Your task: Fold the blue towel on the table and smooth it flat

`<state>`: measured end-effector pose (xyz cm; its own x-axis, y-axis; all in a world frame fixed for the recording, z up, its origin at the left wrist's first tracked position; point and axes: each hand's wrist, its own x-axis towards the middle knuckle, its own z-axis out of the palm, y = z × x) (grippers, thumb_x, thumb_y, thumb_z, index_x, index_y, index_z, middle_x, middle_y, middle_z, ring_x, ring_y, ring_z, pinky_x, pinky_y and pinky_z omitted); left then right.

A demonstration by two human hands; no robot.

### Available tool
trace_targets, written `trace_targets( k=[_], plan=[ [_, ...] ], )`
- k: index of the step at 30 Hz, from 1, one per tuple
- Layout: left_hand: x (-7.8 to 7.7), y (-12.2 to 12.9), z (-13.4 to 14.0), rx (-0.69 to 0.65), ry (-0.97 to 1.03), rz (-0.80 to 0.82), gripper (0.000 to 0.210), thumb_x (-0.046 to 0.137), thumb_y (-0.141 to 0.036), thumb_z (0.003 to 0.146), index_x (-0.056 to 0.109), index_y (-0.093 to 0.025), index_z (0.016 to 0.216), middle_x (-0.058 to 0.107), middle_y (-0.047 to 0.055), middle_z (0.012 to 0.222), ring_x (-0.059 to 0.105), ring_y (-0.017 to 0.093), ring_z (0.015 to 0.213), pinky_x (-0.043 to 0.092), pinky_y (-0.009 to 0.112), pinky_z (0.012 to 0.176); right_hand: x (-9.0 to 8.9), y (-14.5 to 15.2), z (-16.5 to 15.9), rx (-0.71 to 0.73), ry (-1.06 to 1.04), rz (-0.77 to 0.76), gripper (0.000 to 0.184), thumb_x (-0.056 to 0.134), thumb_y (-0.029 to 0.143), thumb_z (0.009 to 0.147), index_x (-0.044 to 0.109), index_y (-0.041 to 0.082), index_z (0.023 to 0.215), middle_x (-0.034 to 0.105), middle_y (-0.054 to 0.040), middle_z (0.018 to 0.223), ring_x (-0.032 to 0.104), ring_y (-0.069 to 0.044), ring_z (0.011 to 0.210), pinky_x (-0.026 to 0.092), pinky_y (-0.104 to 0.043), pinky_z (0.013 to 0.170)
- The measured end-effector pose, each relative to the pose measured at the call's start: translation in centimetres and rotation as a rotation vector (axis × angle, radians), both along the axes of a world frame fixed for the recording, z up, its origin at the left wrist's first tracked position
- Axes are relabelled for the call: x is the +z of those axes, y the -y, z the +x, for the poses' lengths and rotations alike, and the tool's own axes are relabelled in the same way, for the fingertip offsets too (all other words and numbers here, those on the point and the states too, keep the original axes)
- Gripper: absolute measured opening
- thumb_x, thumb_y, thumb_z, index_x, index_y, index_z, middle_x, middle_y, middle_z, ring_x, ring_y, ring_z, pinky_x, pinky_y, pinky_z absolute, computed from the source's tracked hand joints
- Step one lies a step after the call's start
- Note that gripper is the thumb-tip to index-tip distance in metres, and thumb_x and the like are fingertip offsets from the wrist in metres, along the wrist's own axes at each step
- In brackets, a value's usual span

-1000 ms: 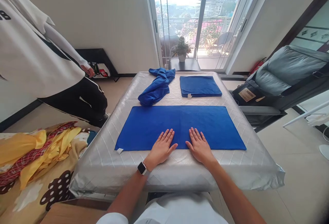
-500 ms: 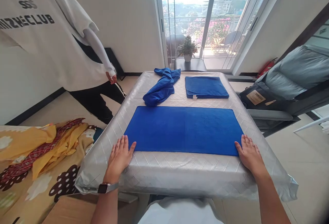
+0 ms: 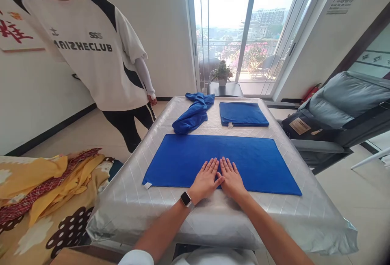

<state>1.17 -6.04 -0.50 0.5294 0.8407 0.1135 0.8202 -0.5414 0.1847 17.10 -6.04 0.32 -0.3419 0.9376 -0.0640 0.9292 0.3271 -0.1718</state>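
Observation:
A blue towel lies spread flat across the near part of the table, with a small white tag at its near left corner. My left hand rests flat on the towel's middle, fingers stretched out. Right beside it my right hand lies flat too, the two thumbs touching or overlapping. Neither hand grips anything. Behind the spread towel, a crumpled blue cloth lies on the left, and folded blue towels lie stacked on the right.
Silver quilted cloth covers the table. Another person stands off its far left side. Yellow patterned bedding is at the left, a grey recliner at the right. Beyond the table, a potted plant stands on a chair.
Both hands have moved inward from the towel's left and right edges to its middle. The towel's white tag now shows. My view has tilted up, and the other person is more fully visible.

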Motion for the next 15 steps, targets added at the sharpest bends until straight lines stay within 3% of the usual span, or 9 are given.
trace_targets(
  k=[4,7,12,15],
  plan=[
    [-1.3,0.4,-2.1,0.052,-0.024,-0.021,0.078,0.020,-0.065,0.107,0.030,-0.013,0.165,0.027,0.012,0.171,0.022,0.025,0.160,0.023,0.049,0.131,-1.1,0.3,1.9,-0.009,-0.022,0.027,0.069,0.022,0.051,0.109,0.029,0.013,0.167,0.021,-0.0103,0.173,0.016,-0.025,0.161,0.017,-0.049,0.131],
    [-2.0,0.7,-6.2,0.195,-0.052,-0.019,0.079,0.019,-0.066,0.106,0.029,-0.015,0.165,0.027,0.011,0.171,0.021,0.026,0.160,0.022,0.050,0.131,-1.8,0.4,5.5,-0.090,-0.002,0.050,0.072,0.019,0.055,0.108,0.029,0.014,0.167,0.023,-0.0092,0.173,0.016,-0.024,0.162,0.015,-0.050,0.131],
    [-3.8,1.8,-16.6,0.544,-0.120,0.076,0.085,0.013,-0.068,0.104,0.030,-0.009,0.165,0.027,0.016,0.170,0.022,0.032,0.160,0.019,0.055,0.130,-3.6,0.9,16.0,-0.339,0.088,0.124,0.078,0.017,0.053,0.103,0.031,0.008,0.166,0.029,-0.0124,0.172,0.021,-0.027,0.161,0.015,-0.050,0.130],
    [-4.9,2.6,-20.9,0.694,-0.125,0.108,0.087,0.009,-0.067,0.104,0.030,-0.008,0.164,0.030,0.019,0.169,0.027,0.034,0.158,0.023,0.057,0.128,-5.3,1.3,22.3,-0.451,0.102,0.184,0.083,0.015,0.051,0.097,0.039,0.003,0.161,0.035,-0.0185,0.169,0.027,-0.032,0.158,0.021,-0.054,0.128]
  ],
)
